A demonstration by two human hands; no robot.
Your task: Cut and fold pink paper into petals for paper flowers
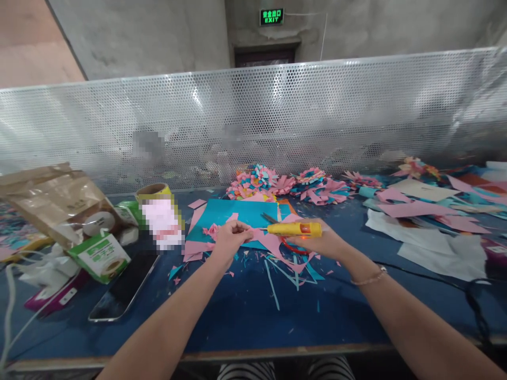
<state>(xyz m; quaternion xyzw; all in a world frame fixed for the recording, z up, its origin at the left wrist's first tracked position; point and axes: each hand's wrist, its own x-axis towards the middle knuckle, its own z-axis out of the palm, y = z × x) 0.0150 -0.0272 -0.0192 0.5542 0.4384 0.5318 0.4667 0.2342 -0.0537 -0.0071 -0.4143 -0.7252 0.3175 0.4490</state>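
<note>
In my right hand [328,240] is a yellow hot glue gun [295,229] with an orange light on its side, its nozzle pointing left. My left hand [232,237] is closed, its fingertips pinching a pink paper piece close to the nozzle; the pinched part is mostly hidden. A curled pink paper bit [211,230] shows just left of that hand. Beneath both hands lie blue paper sheets [233,210] and pink paper scraps [277,248]. Scissors [269,218] with dark blades and red handles lie partly under the glue gun.
Pink and blue paper flowers [312,184] line the back by a perforated metal screen [190,116]. At left are a phone [124,287], a green packet [101,256], a brown bag [59,200] and a tape roll [152,191]. Paper strips [431,208] and a black cable [423,282] lie right.
</note>
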